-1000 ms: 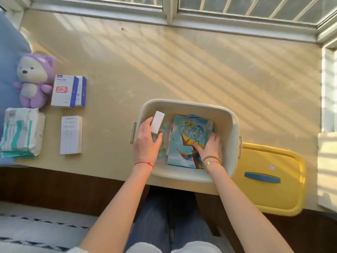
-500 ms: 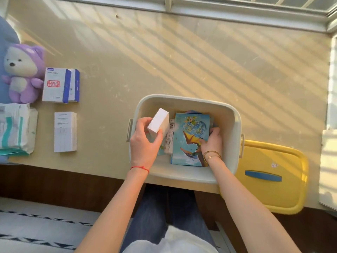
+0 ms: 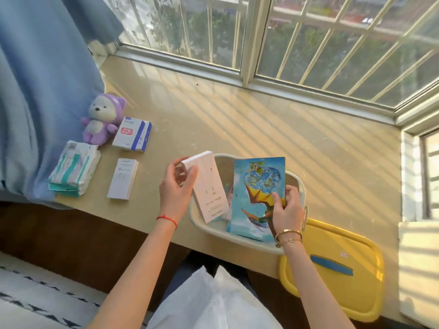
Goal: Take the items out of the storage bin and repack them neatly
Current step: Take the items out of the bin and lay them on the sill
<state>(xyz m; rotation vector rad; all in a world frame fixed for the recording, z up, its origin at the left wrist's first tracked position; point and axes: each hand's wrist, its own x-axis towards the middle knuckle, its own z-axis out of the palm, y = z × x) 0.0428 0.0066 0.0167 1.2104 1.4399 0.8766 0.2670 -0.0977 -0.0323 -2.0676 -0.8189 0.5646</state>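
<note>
- Two items are up out of the storage bin [image 3: 299,186] at once: the left hand [image 3: 177,189] grips a long white box [image 3: 208,186] near its top end, thumb on one side and fingers round the other, and the right hand [image 3: 286,211] pinches a picture book [image 3: 257,193] by its right edge.
- Both items hang just above the bin, which sits at the near edge of the sill [image 3: 237,124], with its yellow lid [image 3: 332,269] lying just beside it to the right.
- Four things already lie in a loose group well to the left: a plush toy [image 3: 102,117], a blue-striped box [image 3: 131,135], a small white box [image 3: 123,178] and a tissue pack [image 3: 74,168].
- To do this step well, the white box probably belongs next to that group, flat, with its edges in line with the small white box.
- The book is thin and held at one edge only, so it may bend or swing; laying it flat on open sill would be safer than dropping it.
- Something pale seems left in the bin beneath the two items, but what it is cannot be made out.
</note>
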